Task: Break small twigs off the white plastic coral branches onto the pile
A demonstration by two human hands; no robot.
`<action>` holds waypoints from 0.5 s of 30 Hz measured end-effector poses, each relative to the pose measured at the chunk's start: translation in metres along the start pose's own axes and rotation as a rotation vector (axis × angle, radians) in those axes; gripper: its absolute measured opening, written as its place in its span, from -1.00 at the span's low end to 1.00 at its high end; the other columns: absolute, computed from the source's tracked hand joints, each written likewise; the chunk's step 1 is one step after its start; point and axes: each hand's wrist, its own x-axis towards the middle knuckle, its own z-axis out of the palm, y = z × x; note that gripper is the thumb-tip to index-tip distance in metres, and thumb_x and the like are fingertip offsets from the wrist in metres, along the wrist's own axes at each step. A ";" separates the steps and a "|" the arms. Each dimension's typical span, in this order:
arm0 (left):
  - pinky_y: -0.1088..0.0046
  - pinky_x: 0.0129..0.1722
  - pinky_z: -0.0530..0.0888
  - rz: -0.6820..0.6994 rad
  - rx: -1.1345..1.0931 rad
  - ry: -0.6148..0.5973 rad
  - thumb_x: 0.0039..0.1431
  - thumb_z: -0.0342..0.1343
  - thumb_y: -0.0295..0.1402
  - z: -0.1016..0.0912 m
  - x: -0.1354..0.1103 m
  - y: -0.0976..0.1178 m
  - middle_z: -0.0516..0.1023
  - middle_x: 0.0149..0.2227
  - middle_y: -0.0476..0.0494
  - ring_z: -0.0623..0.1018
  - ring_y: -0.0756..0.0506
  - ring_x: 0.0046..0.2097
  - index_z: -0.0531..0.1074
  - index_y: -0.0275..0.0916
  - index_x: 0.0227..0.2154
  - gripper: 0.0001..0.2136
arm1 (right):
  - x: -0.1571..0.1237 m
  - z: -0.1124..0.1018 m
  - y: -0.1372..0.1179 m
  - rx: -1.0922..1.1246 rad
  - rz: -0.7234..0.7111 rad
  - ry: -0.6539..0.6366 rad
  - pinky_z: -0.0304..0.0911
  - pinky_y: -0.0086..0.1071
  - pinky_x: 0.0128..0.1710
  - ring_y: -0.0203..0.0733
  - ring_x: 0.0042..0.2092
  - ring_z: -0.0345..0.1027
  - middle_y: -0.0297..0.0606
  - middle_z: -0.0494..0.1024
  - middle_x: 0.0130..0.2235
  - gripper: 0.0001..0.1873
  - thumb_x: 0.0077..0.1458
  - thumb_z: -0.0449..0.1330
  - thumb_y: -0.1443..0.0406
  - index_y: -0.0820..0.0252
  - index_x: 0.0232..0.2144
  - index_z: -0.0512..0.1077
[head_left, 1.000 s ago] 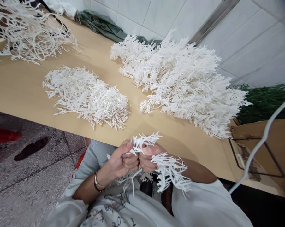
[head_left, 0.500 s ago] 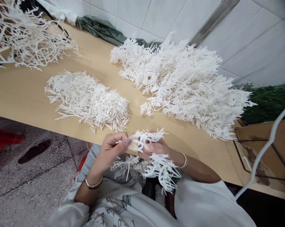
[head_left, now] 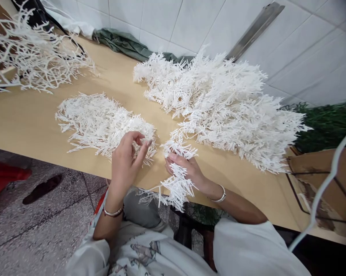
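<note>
My left hand [head_left: 126,158] hovers with fingers apart and nothing in them over the near edge of a small flat pile of short white plastic sprigs [head_left: 100,122] on the wooden table [head_left: 29,119]. My right hand [head_left: 188,168] is closed on a bunch of white plastic sprigs [head_left: 175,186], whose ends hang over the table's front edge. The bunch's top almost touches a big heap of white branched sprigs [head_left: 227,103] just beyond it. Both wrists wear thin bracelets.
Long white bare branches [head_left: 29,57] lie at the table's far left, with a green cloth [head_left: 123,40] against the tiled wall. At the right stand a cardboard box [head_left: 316,168], green foliage [head_left: 325,122] and a bent white wire [head_left: 325,184]. A shoe [head_left: 42,184] lies on the floor.
Both hands rose from my lap to the table. The left hand left the bunch, moved over the small pile and opened. The right hand kept the bunch and carried it forward.
</note>
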 end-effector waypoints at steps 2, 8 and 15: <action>0.49 -0.47 0.19 0.099 -0.141 -0.002 0.24 -0.01 -0.28 0.002 -0.005 0.005 0.37 -0.45 -0.02 0.26 0.06 -0.50 0.34 -0.23 -0.41 -0.83 | 0.000 0.002 -0.003 -0.064 -0.037 0.058 -0.07 -0.43 -0.59 -0.39 -0.59 -0.05 -0.48 0.10 -0.63 -0.61 0.03 0.19 0.04 0.15 -0.59 0.18; 0.47 -0.53 0.09 0.064 -0.411 -0.169 0.20 0.05 -0.29 0.016 -0.018 0.008 0.13 -0.61 0.07 0.14 0.07 -0.54 0.20 -0.25 -0.61 -0.70 | -0.003 0.003 -0.003 -0.214 -0.134 -0.003 -0.10 -0.42 -0.57 -0.40 -0.57 -0.08 -0.47 0.09 -0.62 -0.61 0.09 0.14 0.04 0.17 -0.58 0.22; 0.56 -0.73 -0.06 -0.347 -1.323 -0.459 0.07 0.12 -0.08 0.028 -0.037 0.012 -0.09 -0.73 0.14 -0.06 0.15 -0.69 0.02 -0.25 -0.73 -0.50 | -0.019 0.003 0.000 0.188 0.094 -0.441 -0.11 -0.49 -0.66 -0.46 -0.66 -0.05 -0.54 0.12 -0.67 -0.67 0.05 0.21 0.10 0.19 -0.52 0.23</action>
